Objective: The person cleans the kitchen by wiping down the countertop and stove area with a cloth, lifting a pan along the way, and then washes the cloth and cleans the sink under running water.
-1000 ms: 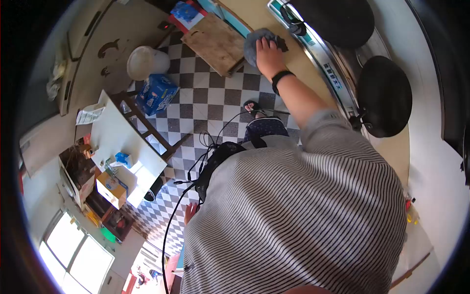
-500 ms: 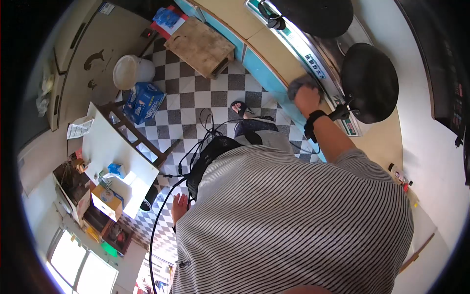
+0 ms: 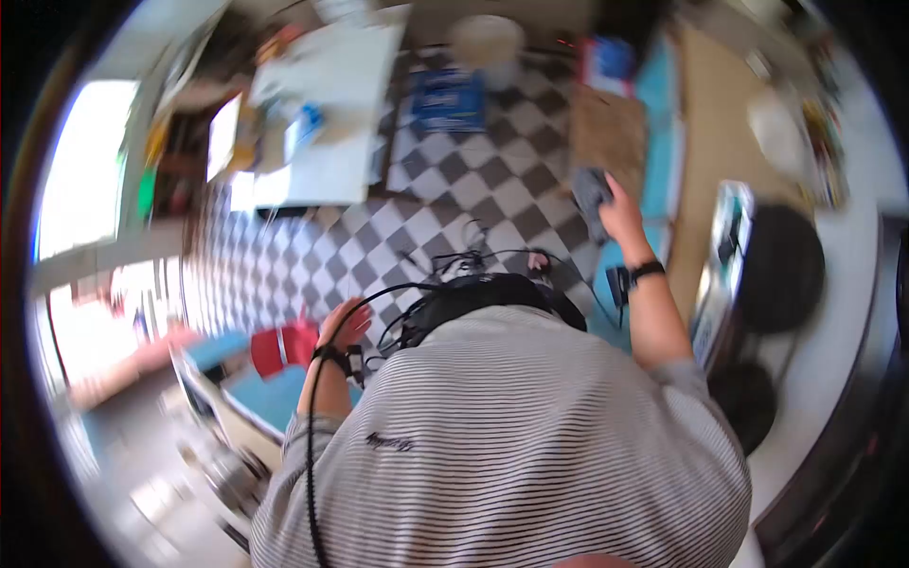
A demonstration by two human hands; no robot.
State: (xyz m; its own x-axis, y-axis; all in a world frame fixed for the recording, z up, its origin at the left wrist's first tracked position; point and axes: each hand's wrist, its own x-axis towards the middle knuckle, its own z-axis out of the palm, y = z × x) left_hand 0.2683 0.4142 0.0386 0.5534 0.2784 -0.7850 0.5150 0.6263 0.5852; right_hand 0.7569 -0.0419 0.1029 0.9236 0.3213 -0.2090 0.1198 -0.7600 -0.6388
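Observation:
A dark grey cloth (image 3: pixel 594 201) hangs from my right hand (image 3: pixel 622 216), whose fingers are closed on it. That hand is off the counter (image 3: pixel 705 151), in front of the blue cabinet doors (image 3: pixel 660 123) and near the wooden board (image 3: pixel 606 137). My left hand (image 3: pixel 347 324) is at my left side with its fingers apart and nothing in it. Beside it, a red object (image 3: pixel 284 348) lies over the blue cabinet edge. The view is blurred by motion.
Two black pans (image 3: pixel 781 269) are at the stove (image 3: pixel 724 246) on the right. A white table (image 3: pixel 331 104) carries boxes at the upper left. A blue package (image 3: pixel 448 100) and a bucket (image 3: pixel 488 43) stand on the checkered floor. Black cables cross my waist.
The view has turned. My right hand, with the cloth, has moved from the counter beside the stove out over the floor side. My left hand has come further into view, raised from my side.

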